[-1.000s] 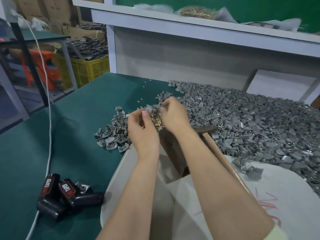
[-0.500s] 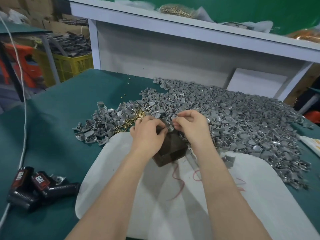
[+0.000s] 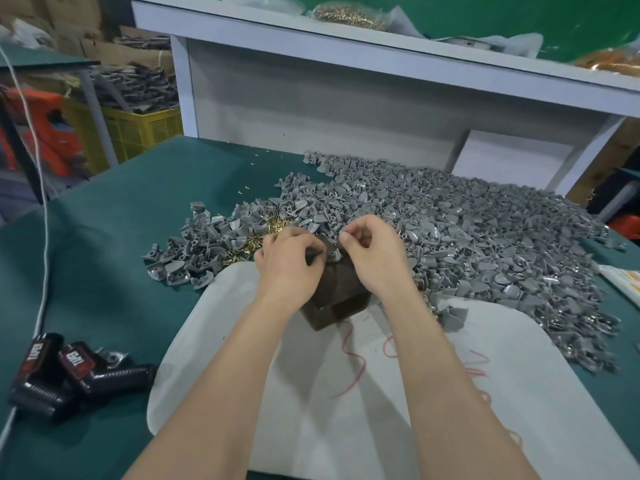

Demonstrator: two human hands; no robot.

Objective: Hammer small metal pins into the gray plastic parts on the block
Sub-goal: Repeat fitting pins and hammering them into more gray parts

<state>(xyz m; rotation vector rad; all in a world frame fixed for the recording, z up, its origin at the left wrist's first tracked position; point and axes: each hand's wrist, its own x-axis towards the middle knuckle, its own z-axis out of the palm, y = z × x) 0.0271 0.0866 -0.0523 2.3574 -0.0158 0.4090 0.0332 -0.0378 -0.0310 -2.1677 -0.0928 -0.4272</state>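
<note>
Step in hand: judged to be seating a pin in a part, before any striking; both hands are busy with placing.
Block: dark brown block (image 3: 337, 296), centre of frame, standing on the far edge of the white mat (image 3: 346, 410). Its top face tips toward the top of the frame.
Task's thing: one gray part (image 3: 333, 253) sits on the block's top, at the far edge, between the two hands.
Left hand: left hand (image 3: 289, 263), left of the block. Its fingers are curled and thumb and forefinger pinch the part's left side to steady it.
Right hand: right hand (image 3: 375, 259), right of the block. Thumb and forefinger tips (image 3: 344, 237) are pressed together and the other fingers are curled under.
Pin: too small to see in that pinch, but a pin is judged to be held there.
Key relation: the part lies just below and left of the right fingertips, almost touching, so the right hand is the one to descend.
Pointing: the part's round socket seems to face up. Its long axis cannot be told, and neither can the pin's.
Supply: pile of gray parts (image 3: 467, 230) fills the centre right, with loose brass pins (image 3: 268, 235) just above the left hand.
Surroundings: green table (image 3: 104, 244), with black tools (image 3: 72, 372) at lower left.
</note>
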